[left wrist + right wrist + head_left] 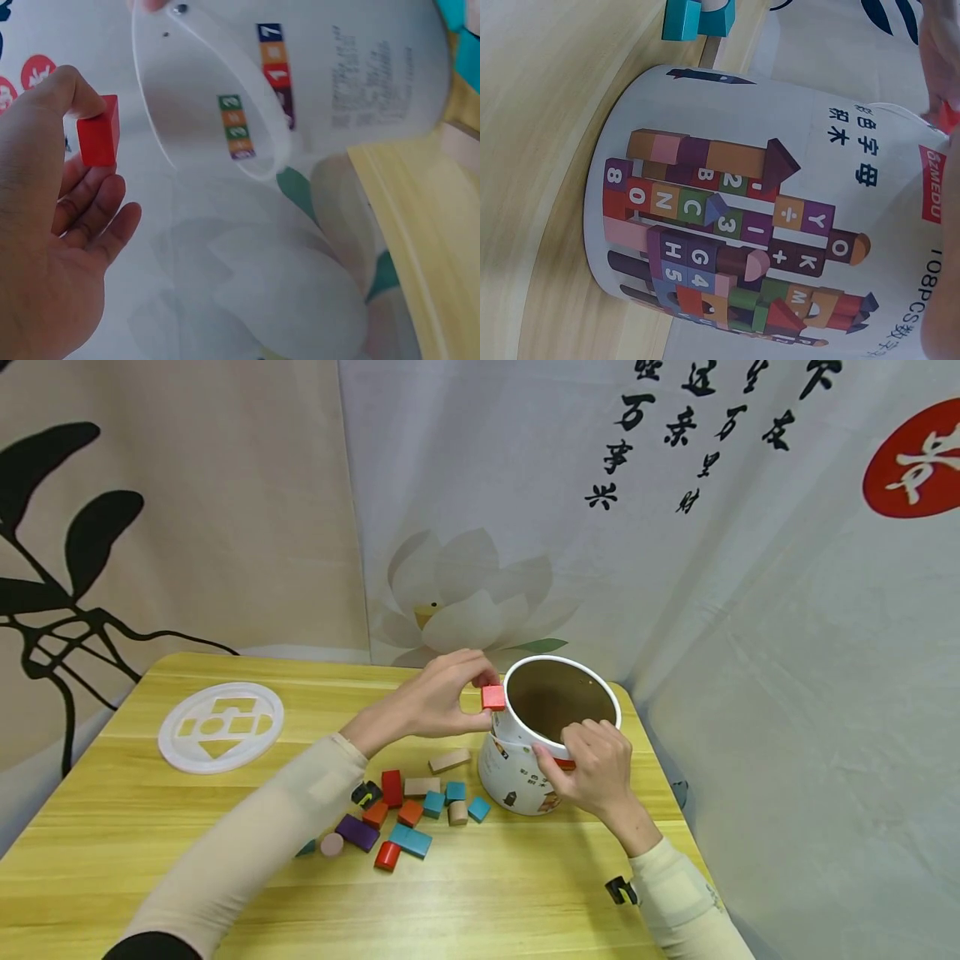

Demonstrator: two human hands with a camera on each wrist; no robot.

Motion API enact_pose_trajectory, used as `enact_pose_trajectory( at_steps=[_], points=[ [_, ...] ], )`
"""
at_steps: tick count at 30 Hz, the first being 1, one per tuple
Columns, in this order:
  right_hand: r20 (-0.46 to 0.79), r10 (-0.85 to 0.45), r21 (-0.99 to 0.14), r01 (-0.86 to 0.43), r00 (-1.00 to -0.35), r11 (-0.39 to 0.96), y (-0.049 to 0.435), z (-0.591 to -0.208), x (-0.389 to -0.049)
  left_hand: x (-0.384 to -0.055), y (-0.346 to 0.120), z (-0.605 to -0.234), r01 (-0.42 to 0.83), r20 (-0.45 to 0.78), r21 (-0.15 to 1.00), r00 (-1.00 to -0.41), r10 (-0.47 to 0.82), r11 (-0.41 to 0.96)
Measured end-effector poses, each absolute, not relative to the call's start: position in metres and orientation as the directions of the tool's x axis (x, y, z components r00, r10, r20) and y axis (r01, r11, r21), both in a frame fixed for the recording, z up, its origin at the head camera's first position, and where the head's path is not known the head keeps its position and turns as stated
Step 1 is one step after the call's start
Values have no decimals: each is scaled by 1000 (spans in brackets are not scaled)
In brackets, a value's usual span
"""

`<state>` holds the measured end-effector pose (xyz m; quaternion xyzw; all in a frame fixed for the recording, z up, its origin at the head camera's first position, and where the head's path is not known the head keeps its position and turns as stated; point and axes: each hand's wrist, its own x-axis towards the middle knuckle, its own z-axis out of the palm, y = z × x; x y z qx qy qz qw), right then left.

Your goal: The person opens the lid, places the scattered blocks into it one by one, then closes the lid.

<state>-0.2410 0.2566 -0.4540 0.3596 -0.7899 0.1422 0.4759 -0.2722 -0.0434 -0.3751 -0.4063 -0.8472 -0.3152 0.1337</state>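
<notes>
Head view: left hand (442,697) pinches the red block (492,697) out at thumb and fingertips, likely so the fingers clear the rim (561,658); block is just beside the bucket (517,777), on its left, though contact is hard to judge. Right hand (600,768) grips the bucket's near edge, probably to steady it, loose blocks (411,841) lying alongside.

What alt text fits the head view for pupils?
A left hand pinches a red block beside a white bucket that the right hand grips by its rim; loose blocks and a white disc lie on the table.
</notes>
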Motion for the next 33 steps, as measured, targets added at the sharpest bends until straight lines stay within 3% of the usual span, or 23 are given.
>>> enact_pose_trajectory(
  at_steps=[12,33],
  points=[
    [854,-438,124,-707,-282,696,256,-453,-241,-287,6,-353,810,500,423,-582,641,406],
    [855,-438,129,-705,-276,697,257,-454,-243,-304,40,-361,759,334,419,-639,693,498]
  ],
)
